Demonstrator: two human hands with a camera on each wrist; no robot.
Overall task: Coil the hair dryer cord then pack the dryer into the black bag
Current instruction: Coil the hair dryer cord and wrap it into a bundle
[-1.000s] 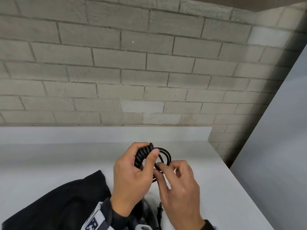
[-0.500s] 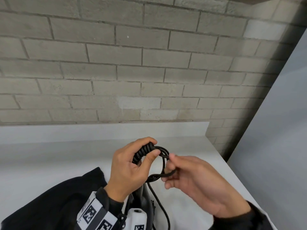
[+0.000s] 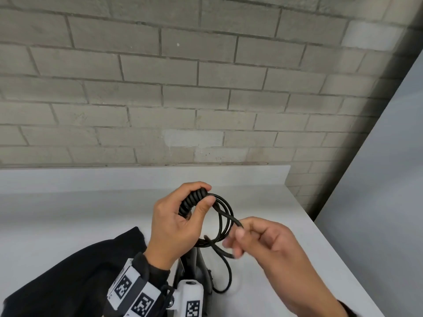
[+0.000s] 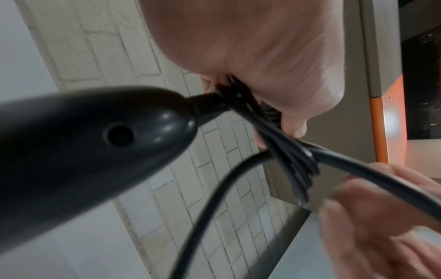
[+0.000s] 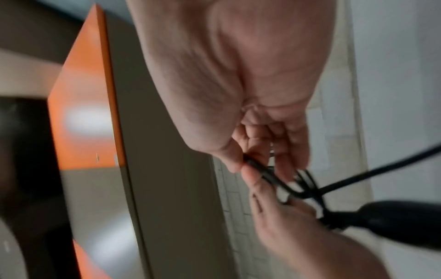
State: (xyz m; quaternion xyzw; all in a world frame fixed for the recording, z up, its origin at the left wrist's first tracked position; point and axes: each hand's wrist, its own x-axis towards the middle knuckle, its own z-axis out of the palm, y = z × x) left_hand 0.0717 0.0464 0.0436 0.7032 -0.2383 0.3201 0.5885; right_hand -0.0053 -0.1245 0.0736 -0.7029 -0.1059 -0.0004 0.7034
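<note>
My left hand (image 3: 183,220) grips the ribbed strain relief of the black hair dryer and the loops of its cord (image 3: 225,219) above the white counter. The dryer's black handle (image 4: 95,143) hangs below that hand, its body mostly hidden in the head view. My right hand (image 3: 263,239) pinches a strand of the cord (image 5: 262,171) between thumb and forefinger just right of the loops. The loose remainder of the cord (image 3: 227,273) drops to the counter. The black bag (image 3: 68,271) lies on the counter at lower left, under my left forearm.
The white counter (image 3: 68,213) runs to a low backsplash and a grey brick wall (image 3: 183,88). A grey panel (image 3: 389,202) closes off the right side beyond the counter's right edge. The wrist views show an orange-edged cabinet (image 5: 86,113) overhead.
My right hand has drawn back to the right and lower, pulling a cord strand round the loops. The left hand keeps its grip on the strain relief and coil.
</note>
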